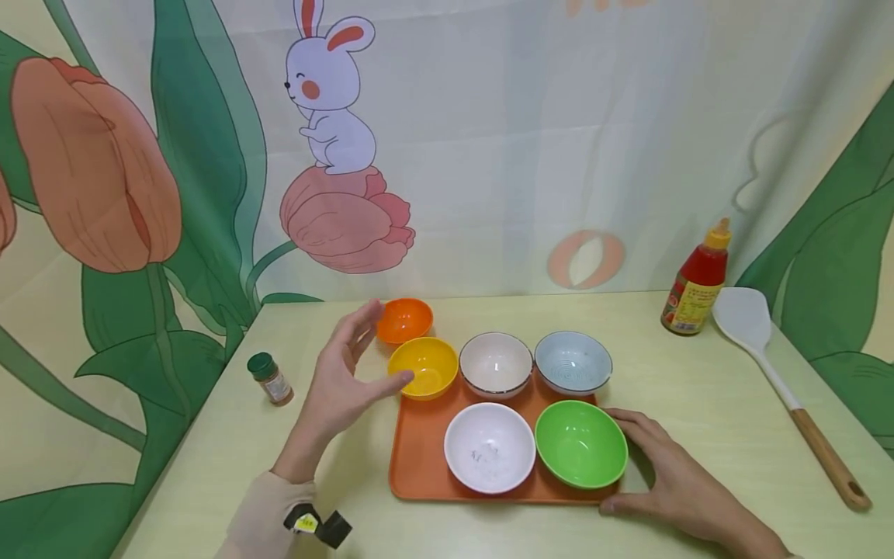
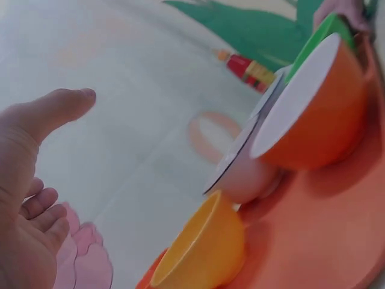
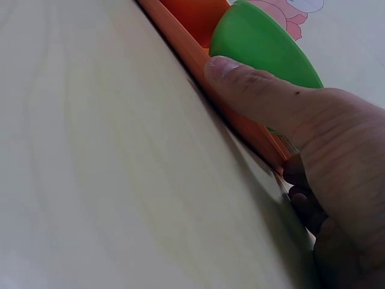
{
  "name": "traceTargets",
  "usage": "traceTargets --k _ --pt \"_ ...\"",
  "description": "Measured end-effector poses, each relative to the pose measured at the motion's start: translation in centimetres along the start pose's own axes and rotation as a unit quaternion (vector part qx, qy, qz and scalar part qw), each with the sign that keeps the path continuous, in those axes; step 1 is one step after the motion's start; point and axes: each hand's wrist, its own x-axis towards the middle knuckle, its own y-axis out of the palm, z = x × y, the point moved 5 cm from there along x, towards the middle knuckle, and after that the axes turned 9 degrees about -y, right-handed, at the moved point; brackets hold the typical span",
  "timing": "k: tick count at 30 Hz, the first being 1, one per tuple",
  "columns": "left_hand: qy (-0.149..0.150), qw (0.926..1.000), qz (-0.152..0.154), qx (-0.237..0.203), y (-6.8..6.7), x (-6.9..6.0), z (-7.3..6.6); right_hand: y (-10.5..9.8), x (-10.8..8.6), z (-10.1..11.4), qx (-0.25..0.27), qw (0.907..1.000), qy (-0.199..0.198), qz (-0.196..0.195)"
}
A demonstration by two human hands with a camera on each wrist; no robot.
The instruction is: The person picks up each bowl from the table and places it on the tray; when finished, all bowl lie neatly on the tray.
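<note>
My left hand [image 1: 340, 380] is held beside the yellow bowl [image 1: 426, 371], thumb and fingers spread wide, nothing between them. Behind that bowl is an orange bowl [image 1: 407, 321], partly hidden by the fingertips. My right hand [image 1: 673, 481] grips the right edge of the orange tray [image 1: 421, 458], its thumb [image 3: 243, 84] against the rim. Close to it sits a green bowl [image 1: 582, 445]. A bowl white inside and orange outside [image 2: 337, 114] stands left of the green one. A cream bowl [image 1: 496, 366] and a pale blue bowl [image 1: 573, 363] form the row behind.
A green-capped spice jar [image 1: 271, 379] stands at the left of the table [image 1: 349, 505]. At the back right are a red sauce bottle [image 1: 694, 283] with a yellow cap and a white spatula [image 1: 775, 373] with a wooden handle. A printed curtain [image 1: 475, 155] hangs behind.
</note>
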Motion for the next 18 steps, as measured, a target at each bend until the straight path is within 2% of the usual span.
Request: traceTargets --k 4,7,11,18 --pt "-0.017 0.9988 -0.045 0.004 -2.0 1.6 1.6 0.1 0.0 0.0 0.0 1.0 0.001 0.001" --pt "-0.034 0.9974 -0.062 0.004 -2.8 2.6 3.1 0.2 0.0 0.0 0.002 1.0 0.003 0.002" --pt "-0.055 0.9966 -0.059 -0.012 -3.3 3.6 4.9 0.2 0.0 0.0 0.002 0.9999 0.01 0.006" --pt "-0.088 0.9948 -0.039 -0.031 -3.1 5.1 7.5 0.0 0.0 0.1 -0.002 1.0 0.007 0.001"
